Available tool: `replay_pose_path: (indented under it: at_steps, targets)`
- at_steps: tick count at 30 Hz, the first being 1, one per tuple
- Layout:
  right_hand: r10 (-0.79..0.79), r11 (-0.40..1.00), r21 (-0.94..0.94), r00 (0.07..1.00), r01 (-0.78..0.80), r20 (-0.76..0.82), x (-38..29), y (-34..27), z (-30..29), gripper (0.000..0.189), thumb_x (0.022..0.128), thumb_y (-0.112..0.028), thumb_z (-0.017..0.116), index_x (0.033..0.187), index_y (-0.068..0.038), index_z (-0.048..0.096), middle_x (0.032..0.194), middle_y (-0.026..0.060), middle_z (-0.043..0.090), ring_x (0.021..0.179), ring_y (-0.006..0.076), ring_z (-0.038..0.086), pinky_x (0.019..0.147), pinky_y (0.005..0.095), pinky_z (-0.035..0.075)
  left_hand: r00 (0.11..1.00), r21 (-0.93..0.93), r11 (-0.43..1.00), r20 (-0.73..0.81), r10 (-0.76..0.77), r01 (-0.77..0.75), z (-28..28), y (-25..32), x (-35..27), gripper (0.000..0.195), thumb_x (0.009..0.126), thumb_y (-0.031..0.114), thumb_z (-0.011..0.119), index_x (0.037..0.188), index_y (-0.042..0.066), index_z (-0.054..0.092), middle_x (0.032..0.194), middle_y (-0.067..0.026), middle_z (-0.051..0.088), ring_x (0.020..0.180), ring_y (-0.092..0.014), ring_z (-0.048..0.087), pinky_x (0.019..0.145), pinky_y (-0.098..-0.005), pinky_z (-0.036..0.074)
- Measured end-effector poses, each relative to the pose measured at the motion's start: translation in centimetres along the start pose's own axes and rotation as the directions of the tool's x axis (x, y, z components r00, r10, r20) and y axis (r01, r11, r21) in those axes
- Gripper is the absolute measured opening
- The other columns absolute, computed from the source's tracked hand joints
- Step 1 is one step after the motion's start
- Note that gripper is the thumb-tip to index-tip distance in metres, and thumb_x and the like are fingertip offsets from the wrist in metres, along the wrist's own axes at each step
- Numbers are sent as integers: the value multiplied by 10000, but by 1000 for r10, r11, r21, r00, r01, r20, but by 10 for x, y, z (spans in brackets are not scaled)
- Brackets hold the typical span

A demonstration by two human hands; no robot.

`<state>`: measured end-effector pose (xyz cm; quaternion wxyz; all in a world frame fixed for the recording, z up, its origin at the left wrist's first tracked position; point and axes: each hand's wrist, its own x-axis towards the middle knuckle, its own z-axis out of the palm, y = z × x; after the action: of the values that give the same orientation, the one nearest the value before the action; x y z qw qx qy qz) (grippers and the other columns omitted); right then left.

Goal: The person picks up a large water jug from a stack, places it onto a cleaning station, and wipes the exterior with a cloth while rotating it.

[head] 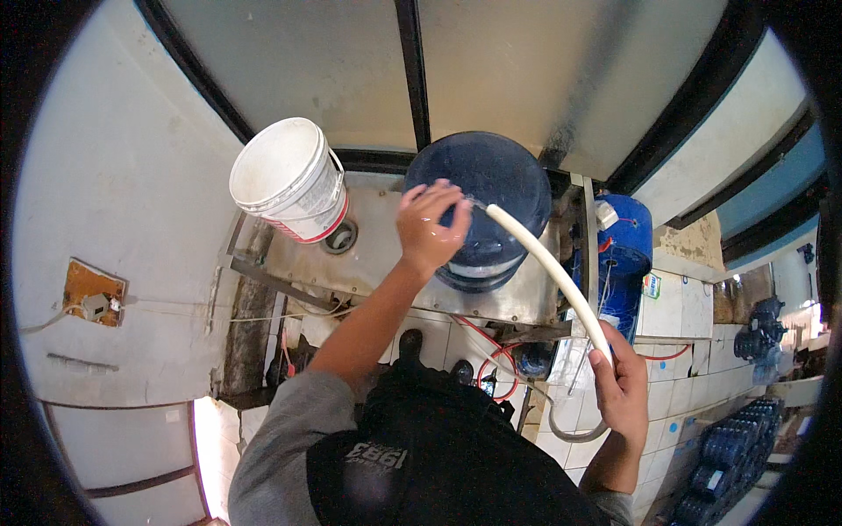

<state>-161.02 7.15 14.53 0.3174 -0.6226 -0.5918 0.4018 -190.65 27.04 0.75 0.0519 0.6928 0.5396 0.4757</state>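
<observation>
A large dark blue plastic water jug [483, 171] stands on a stainless steel bench [375, 263], its broad round end facing up. My right hand [619, 381] grips a cream-coloured hose [549, 263] to the right of the bench. Water runs from the hose's tip above the jug towards my left hand [431, 223]. That hand is wet, with its fingers slightly apart and nothing held in them. It is over the jug's left side; whether it touches the surface I cannot tell. The hose curves down in a loop below my right hand.
A white plastic bucket [289, 177] is on the bench's left, beside a round drain hole [340, 237]. Right of the bench stands a blue drum [621, 230]. Red tubing [490, 338] lies below, near my feet. Several blue jugs [727, 454] are grouped on the right.
</observation>
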Motion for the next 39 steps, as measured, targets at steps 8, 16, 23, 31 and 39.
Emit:
replay_pose_path:
  at_steps: [8, 16, 23, 31, 39]
  targets:
    - [141, 987, 64, 989, -144, 44, 18, 22, 49, 300, 966, -144, 674, 1206, 29, 621, 757, 60, 654, 658, 113, 564, 601, 304, 464, 873, -825, 464, 70, -482, 322, 10, -37, -2, 733, 865, 135, 740, 1527, 65, 432, 1524, -184, 464, 1403, -284, 449, 1192, -400, 304]
    - [137, 977, -152, 988, -147, -73, 46, -36, 104, 243, 958, -159, 675, 1135, -9, 604, 704, 109, 636, 622, 151, 568, 587, 321, 445, 927, -916, 158, 349, -134, 368, 18, -97, 19, 885, 847, 233, 747, 1593, 43, 309, 1604, -160, 358, 1482, -260, 334, 1232, -382, 203]
    - [-89, 921, -389, 985, 24, -150, 97, -55, 142, 449, 927, -133, 683, 1359, -67, 582, 792, 192, 685, 660, 323, 684, 587, 379, 508, 870, -853, 172, 478, -125, 493, 88, -134, 1, 749, 1043, 549, 445, 1595, 60, 318, 1631, -76, 349, 1499, -226, 307, 1241, -373, 183]
    - [-328, 614, -775, 942, 153, -75, 171, -35, 150, 418, 922, -282, 676, 1308, -127, 630, 577, 158, 628, 504, 368, 642, 513, 482, 509, 798, -784, 164, 565, -211, 598, 50, -80, 55, 681, 1056, 476, 452, 1546, 7, 392, 1566, -147, 434, 1446, -240, 394, 1217, -356, 236]
    - [-353, 681, -686, 936, 258, 1, 191, -32, 156, 546, 958, -194, 572, 1492, -117, 488, 1476, 221, 471, 1421, 377, 381, 1132, 553, 267, 911, -769, 492, 379, -164, 409, 113, -131, -13, 675, 1089, 473, 338, 1543, -25, 361, 1591, -222, 381, 1500, -366, 321, 1235, -406, 215]
